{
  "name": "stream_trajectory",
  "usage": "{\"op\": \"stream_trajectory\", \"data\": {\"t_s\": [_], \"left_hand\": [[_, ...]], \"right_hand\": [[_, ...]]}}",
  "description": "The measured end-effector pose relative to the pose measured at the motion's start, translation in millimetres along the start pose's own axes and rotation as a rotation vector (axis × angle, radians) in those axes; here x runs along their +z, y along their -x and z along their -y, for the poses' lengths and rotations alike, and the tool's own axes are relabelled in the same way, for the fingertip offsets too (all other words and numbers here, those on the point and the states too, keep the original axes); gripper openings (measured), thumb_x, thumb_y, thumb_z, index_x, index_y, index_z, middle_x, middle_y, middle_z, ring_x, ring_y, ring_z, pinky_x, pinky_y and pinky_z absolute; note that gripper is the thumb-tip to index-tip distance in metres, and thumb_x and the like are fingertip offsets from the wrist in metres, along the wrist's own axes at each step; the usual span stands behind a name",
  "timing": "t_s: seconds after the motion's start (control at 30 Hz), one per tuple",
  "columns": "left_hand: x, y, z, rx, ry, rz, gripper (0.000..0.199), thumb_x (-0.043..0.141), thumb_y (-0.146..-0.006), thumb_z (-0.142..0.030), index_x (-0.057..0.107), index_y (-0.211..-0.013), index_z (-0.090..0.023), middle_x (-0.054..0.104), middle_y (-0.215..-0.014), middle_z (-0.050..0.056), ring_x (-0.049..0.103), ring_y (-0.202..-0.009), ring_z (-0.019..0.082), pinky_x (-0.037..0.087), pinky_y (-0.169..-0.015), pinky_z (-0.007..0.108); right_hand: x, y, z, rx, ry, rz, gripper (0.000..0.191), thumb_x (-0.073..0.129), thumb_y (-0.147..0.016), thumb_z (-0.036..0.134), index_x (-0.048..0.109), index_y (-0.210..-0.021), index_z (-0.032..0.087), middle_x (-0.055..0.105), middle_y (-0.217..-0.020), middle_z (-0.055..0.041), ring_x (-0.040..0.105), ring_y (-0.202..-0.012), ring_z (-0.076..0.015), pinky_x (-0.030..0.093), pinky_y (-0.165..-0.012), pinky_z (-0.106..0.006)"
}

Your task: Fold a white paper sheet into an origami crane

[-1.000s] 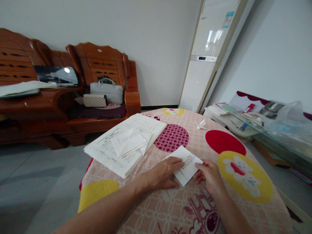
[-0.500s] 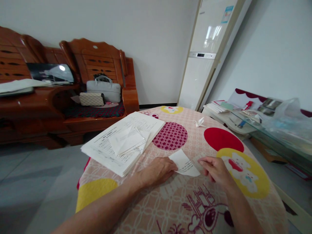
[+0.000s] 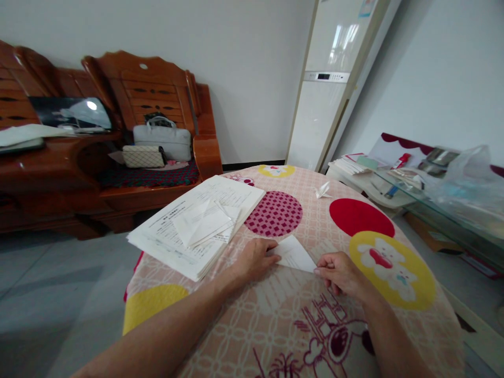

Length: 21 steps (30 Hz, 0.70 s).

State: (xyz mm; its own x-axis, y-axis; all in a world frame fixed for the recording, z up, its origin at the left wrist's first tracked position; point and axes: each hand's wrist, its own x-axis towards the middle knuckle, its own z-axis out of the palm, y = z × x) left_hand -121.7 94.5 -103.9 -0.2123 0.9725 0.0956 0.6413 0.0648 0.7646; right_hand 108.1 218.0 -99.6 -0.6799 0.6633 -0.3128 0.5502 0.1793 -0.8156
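A small piece of white paper (image 3: pixel 293 253), now with a straight lower edge, lies on the patterned tablecloth (image 3: pixel 244 336) between my hands. My left hand (image 3: pixel 258 257) rests at its left end, fingers bent and pressed on it. At its right corner, my right hand (image 3: pixel 337 270) pinches the paper between thumb and fingers. A stack of printed sheets (image 3: pixel 157 247) lies to the left, with folded paper pieces (image 3: pixel 207 223) on top. Beyond the hands stands a small folded paper crane (image 3: pixel 323 190).
Wooden chairs (image 3: pixel 157 79) with a grey bag (image 3: pixel 169 142) and a quilted purse (image 3: pixel 144 156) stand behind on the left. A tall white cabinet unit (image 3: pixel 318 115) is at the back. On the right, a glass shelf (image 3: pixel 444 205) holds a plastic bag (image 3: pixel 468 176) and papers.
The lower part of the paper has been folded up, and less print shows. My right hand has moved left onto its corner and closed on it. The view has shifted slightly.
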Motion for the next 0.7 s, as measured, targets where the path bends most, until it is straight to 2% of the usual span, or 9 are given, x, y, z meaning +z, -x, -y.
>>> {"op": "stream_trajectory", "data": {"t_s": [0.1, 0.17, 0.37, 0.7], "left_hand": [[3.8, -3.9, 2.2, -0.048, 0.059, -0.041, 0.033, 0.062, -0.069, -0.017, 0.072, -0.101, -0.02, 0.071, -0.081, 0.001, 0.061, -0.071, 0.018, 0.038, -0.063, 0.025], [5.5, -5.6, 3.5, -0.091, 0.039, -0.08, 0.041, 0.064, -0.069, -0.018, 0.069, -0.109, -0.02, 0.071, -0.079, 0.002, 0.06, -0.069, 0.019, 0.038, -0.064, 0.026], [5.3, -5.8, 4.7, -0.113, -0.007, -0.134, 0.037, 0.065, -0.071, -0.02, 0.07, -0.107, -0.018, 0.066, -0.068, 0.001, 0.055, -0.061, 0.018, 0.034, -0.06, 0.026], [7.5, -6.5, 9.2, -0.107, -0.095, -0.142, 0.041, 0.065, -0.073, -0.022, 0.066, -0.114, -0.019, 0.069, -0.076, 0.001, 0.06, -0.069, 0.018, 0.034, -0.061, 0.026]], "right_hand": [[1.5, 0.0, 1.8, 0.024, 0.028, -0.053, 0.016, 0.059, -0.075, 0.028, 0.059, -0.064, 0.017, 0.058, -0.045, 0.0036, 0.048, -0.03, -0.008, 0.029, -0.031, -0.016], [2.8, -0.5, 1.8, 0.034, 0.044, -0.077, 0.016, 0.059, -0.075, 0.028, 0.059, -0.063, 0.017, 0.058, -0.044, 0.0037, 0.046, -0.029, -0.0075, 0.028, -0.03, -0.016], [7.4, -1.8, 2.0, 0.043, 0.099, -0.138, 0.016, 0.059, -0.074, 0.026, 0.059, -0.06, 0.017, 0.054, -0.04, 0.0039, 0.044, -0.028, -0.008, 0.027, -0.029, -0.016], [10.0, -2.0, 1.9, 0.022, 0.116, -0.181, 0.017, 0.058, -0.074, 0.023, 0.06, -0.058, 0.017, 0.053, -0.038, 0.0033, 0.047, -0.03, -0.0093, 0.03, -0.031, -0.017]]}}
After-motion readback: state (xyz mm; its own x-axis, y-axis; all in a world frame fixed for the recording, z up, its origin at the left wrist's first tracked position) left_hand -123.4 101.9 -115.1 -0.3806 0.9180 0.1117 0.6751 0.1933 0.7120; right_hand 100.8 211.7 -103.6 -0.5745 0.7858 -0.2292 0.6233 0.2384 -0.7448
